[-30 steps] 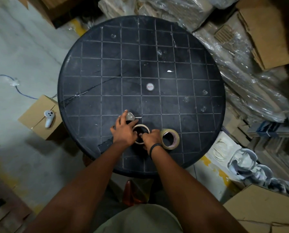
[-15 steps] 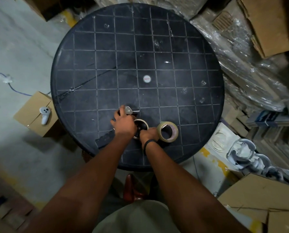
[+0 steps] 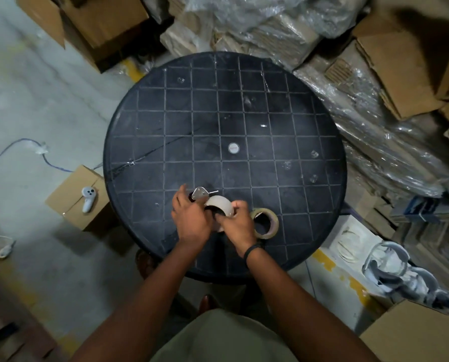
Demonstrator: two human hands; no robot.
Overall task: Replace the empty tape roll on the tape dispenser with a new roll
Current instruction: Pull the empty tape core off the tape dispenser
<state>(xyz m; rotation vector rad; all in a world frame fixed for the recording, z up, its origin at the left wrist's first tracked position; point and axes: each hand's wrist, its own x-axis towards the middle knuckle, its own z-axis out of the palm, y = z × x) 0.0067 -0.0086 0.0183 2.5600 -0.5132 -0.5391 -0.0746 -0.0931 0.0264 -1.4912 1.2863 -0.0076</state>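
Note:
A tape dispenser (image 3: 200, 193) with a metal blade plate lies near the front edge of the round black table (image 3: 244, 113). My left hand (image 3: 189, 220) grips its body, mostly hiding it. My right hand (image 3: 237, 222) holds the empty cardboard core (image 3: 219, 203), a pale ring tilted up off the dispenser, with fingers inside its hole. A new roll of brownish clear tape (image 3: 266, 222) lies flat on the table just right of my right hand, touching nothing else.
A small cardboard box (image 3: 72, 194) with a white controller (image 3: 88, 198) on it stands on the floor left of the table. Plastic-wrapped bundles (image 3: 362, 113) and cardboard boxes (image 3: 395, 66) crowd the back and right. A cable (image 3: 22, 146) runs across the floor.
The empty core has tilted up and lifted from the dispenser in my right hand. My left hand stays on the dispenser. The head camera has pulled back.

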